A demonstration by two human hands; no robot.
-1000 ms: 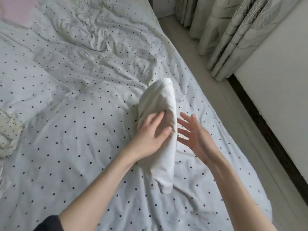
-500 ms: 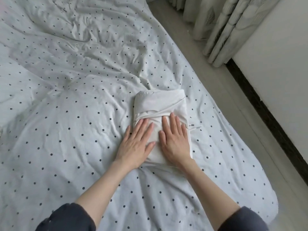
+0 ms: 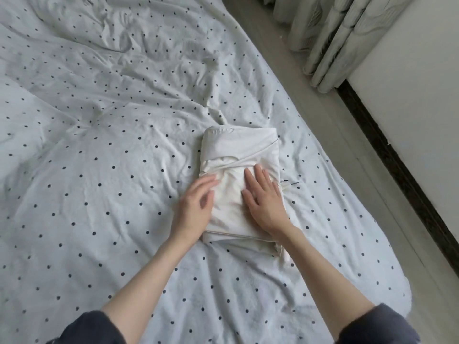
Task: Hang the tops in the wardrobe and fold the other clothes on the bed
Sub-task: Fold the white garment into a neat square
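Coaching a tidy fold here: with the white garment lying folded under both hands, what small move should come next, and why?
Probably smooth it once more, then lift off: the folded white garment already lies compact on the dotted bedsheet, right hand flat on it, left hand at its edge.

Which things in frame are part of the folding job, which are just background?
Job: folded white garment; left hand; right hand; polka-dot bed cover.
Background: curtains; floor; dark skirting board.

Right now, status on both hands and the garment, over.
Left hand open, blurred at the folded white garment left edge. Right hand open, flat on it. Garment folded on the bed. Nothing in the way.
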